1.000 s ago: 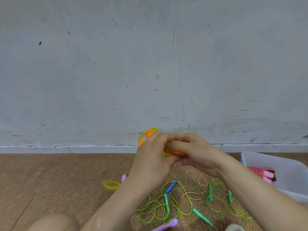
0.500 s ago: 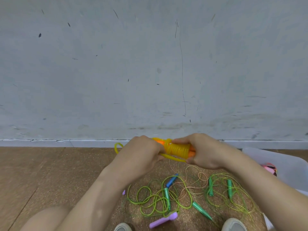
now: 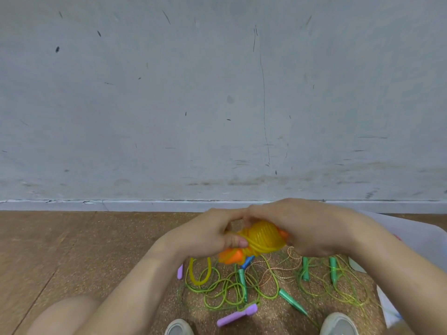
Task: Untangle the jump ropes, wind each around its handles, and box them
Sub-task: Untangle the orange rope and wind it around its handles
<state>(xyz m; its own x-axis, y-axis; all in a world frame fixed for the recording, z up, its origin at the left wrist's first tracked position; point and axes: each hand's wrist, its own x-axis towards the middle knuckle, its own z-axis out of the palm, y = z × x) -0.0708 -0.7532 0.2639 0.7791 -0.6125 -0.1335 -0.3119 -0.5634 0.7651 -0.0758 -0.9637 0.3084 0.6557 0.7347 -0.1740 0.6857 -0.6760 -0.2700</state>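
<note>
Yellow jump rope (image 3: 264, 236) is sitting wound in a thick coil, held off the floor between both hands. Left hand (image 3: 208, 232) is gripping the coil's nine o'clock end, fingers curled, thumb pressing on the cord. Right hand (image 3: 302, 226) is clasping the three o'clock end, fingers wrapped over the top.

Orange handles (image 3: 229, 256) are poking out of the coil toward eight o'clock. Beyond them a loose yellow loop (image 3: 199, 272) is hanging down; I cannot tell whether it is touching the floor.

Below, at six o'clock of the coil, I am seeing a green rope tangle (image 3: 229, 291) lying on the cork floor (image 3: 72, 250), with a blue handle (image 3: 248, 261), a copper-coloured cord (image 3: 278, 267) and a green handle (image 3: 292, 302) mixed in. A purple handle (image 3: 237, 315) is lying at the tangle's six o'clock edge.

White plastic box (image 3: 411, 235) is standing at three o'clock, partly hidden behind the right forearm. Grey wall (image 3: 217, 93) is filling everything at twelve o'clock.
</note>
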